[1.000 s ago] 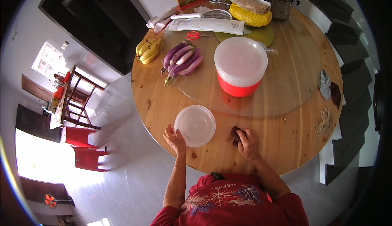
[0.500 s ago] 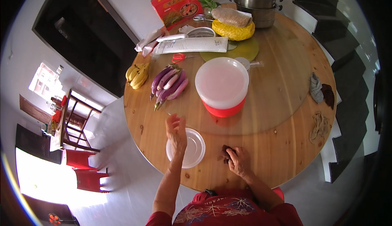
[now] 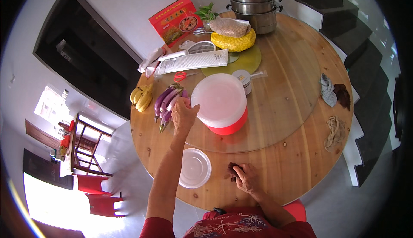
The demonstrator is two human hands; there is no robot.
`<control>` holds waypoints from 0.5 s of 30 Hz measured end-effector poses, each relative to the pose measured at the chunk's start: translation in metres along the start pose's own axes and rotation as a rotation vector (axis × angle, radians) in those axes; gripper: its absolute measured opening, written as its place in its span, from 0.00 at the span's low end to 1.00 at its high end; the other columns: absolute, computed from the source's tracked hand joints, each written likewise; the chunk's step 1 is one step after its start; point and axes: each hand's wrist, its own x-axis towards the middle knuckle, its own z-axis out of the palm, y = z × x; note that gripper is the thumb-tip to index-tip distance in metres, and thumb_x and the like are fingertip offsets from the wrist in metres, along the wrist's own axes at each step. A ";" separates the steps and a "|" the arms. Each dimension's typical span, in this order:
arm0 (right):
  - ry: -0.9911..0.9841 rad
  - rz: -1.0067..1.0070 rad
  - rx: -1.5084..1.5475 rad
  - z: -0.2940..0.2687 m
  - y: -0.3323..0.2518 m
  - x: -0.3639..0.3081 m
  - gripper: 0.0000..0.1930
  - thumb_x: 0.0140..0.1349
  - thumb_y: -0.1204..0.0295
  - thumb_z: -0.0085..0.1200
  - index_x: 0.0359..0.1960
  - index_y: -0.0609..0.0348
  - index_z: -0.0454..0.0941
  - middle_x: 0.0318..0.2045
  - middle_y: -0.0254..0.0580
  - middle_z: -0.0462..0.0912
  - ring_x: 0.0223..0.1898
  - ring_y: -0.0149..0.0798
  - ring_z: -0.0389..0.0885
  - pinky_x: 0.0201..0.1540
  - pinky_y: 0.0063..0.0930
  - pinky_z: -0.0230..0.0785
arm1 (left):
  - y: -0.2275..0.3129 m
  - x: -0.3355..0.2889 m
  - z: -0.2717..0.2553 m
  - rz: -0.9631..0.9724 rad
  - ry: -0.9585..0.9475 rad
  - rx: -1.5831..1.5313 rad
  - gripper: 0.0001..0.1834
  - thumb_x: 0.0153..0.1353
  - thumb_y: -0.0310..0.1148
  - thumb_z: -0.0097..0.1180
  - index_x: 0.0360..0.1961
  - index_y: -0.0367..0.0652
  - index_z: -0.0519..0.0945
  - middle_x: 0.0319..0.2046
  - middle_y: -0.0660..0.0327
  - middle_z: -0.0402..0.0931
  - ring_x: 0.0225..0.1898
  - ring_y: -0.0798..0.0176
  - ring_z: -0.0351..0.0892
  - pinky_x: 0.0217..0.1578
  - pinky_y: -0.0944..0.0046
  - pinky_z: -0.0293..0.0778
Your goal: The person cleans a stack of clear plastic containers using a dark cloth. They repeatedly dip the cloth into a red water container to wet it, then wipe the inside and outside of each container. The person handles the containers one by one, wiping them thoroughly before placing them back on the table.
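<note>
Everything is placed against the red tub (image 3: 223, 109) with its white lid at the middle of the round table (image 3: 292, 152). Far left of it lie bananas (image 3: 142, 97); just left, purple eggplants (image 3: 168, 102). The left hand (image 3: 184, 115) reaches between eggplants and tub, fingers loosely curled at the lid's edge; whether it grips the tub, I cannot tell. Below and left of the tub, a clear round lid (image 3: 194, 168) lies flat within easy reach. Below the tub, the right hand (image 3: 245, 178) presses a dark rag (image 3: 233, 169) onto the wood, fingers closed over it.
</note>
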 end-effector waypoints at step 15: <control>0.037 -0.015 0.011 -0.001 0.000 0.002 0.23 0.41 0.75 0.57 0.45 0.56 0.77 0.36 0.43 0.75 0.36 0.47 0.75 0.39 0.42 0.70 | 0.003 0.013 -0.017 0.008 -0.073 0.079 0.14 0.44 0.39 0.67 0.16 0.40 0.80 0.18 0.52 0.79 0.24 0.47 0.80 0.30 0.51 0.75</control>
